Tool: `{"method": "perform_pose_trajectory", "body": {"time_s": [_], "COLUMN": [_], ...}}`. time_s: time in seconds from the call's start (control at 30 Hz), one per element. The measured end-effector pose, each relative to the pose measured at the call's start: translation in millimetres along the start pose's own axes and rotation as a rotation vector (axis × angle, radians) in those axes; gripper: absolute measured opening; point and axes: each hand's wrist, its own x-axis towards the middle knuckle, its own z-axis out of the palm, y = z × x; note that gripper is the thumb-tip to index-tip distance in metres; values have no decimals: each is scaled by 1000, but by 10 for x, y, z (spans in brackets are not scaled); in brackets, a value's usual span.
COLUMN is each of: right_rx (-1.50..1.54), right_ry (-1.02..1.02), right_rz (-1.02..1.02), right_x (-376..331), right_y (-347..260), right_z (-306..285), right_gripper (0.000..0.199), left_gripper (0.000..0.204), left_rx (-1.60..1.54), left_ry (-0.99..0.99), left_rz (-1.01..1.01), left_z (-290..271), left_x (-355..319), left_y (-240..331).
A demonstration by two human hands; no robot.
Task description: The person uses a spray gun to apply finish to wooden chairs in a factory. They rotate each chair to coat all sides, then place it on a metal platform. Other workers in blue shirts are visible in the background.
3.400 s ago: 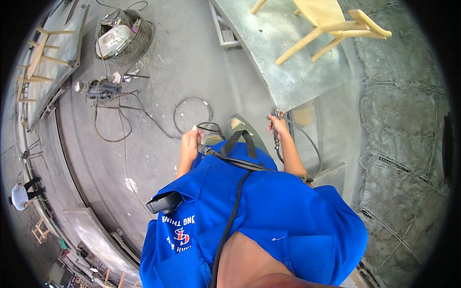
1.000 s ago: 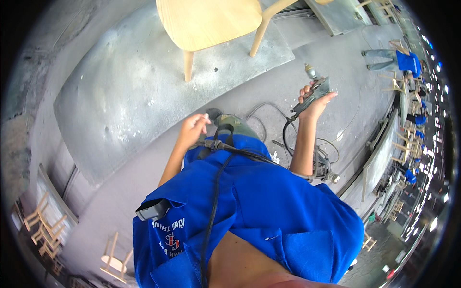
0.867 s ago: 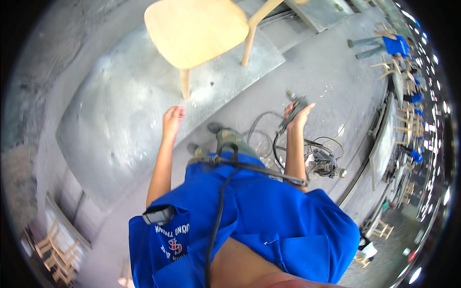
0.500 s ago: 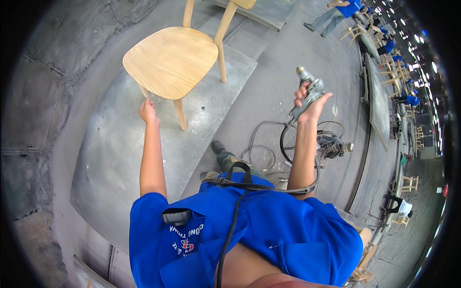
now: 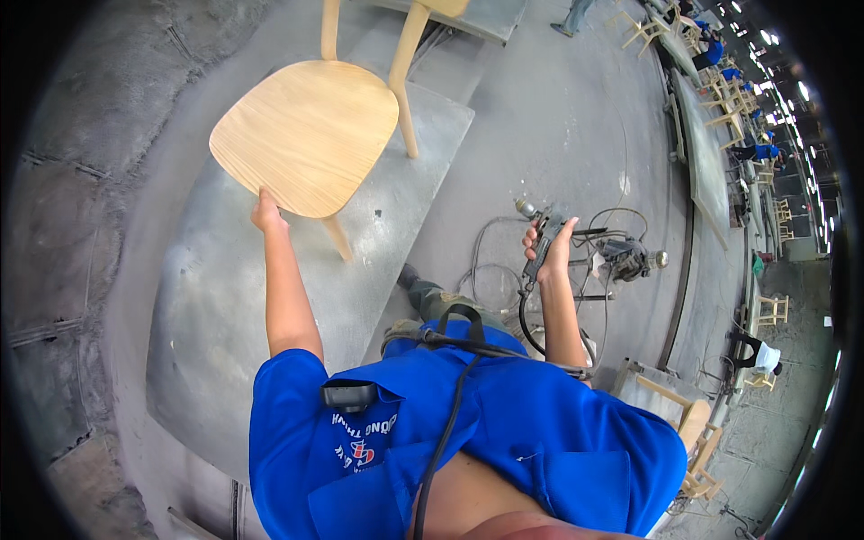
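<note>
A person in a blue shirt [image 5: 450, 396] grips a wooden chair [image 5: 306, 135] with the left hand [image 5: 269, 212], fingers closed at the front edge of the seat; those beneath it are hidden, so whether they also take in a leg cannot be told. About a second earlier, the same fingers were bare and apart from the chair. The right hand [image 5: 555, 256] is curled around a spray gun [image 5: 543, 236], as it was then, its nozzle end beyond the fingertips. A black hose [image 5: 526, 326] drops from the gun, just below the right fingers. Under the left fingers spreads a grey table [image 5: 225, 279]; the chair stands on it, its seat reaching ahead and to the right of the grip. To the right of the right fingers, near them, a machine [image 5: 633, 259] sits on the floor [image 5: 549, 108] among looped cables. Well apart, farther right, a worker in a white top [image 5: 767, 357] bends near more chairs [image 5: 773, 310].
</note>
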Motion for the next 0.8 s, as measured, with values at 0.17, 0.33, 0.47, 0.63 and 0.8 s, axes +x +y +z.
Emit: {"method": "perform_pose_trajectory", "body": {"time_s": [0.17, 0.33, 0.47, 0.63, 0.8], "right_rx": [-217, -359, -471, -579, -699], "right_ry": [128, 49, -47, -154, -276], "right_rz": [156, 182, 145, 193, 224], "right_x": [116, 406, 607, 816, 987], "right_y": [389, 383, 360, 451, 482], "right_z": [-239, 78, 378, 694, 1085], "right_gripper": [88, 86, 83, 79, 78], "left_gripper": [40, 35, 36, 37, 44], "left_rx": [-170, -312, -347, -367, -378], "left_ry": [49, 121, 201, 319, 631], "left_rz": [104, 107, 69, 120, 90], "left_z": [93, 118, -316, -1212, -1891], "left_x": [18, -241, -572, -1081, -2056], "left_y": [-188, -98, -226, -536, -812]}}
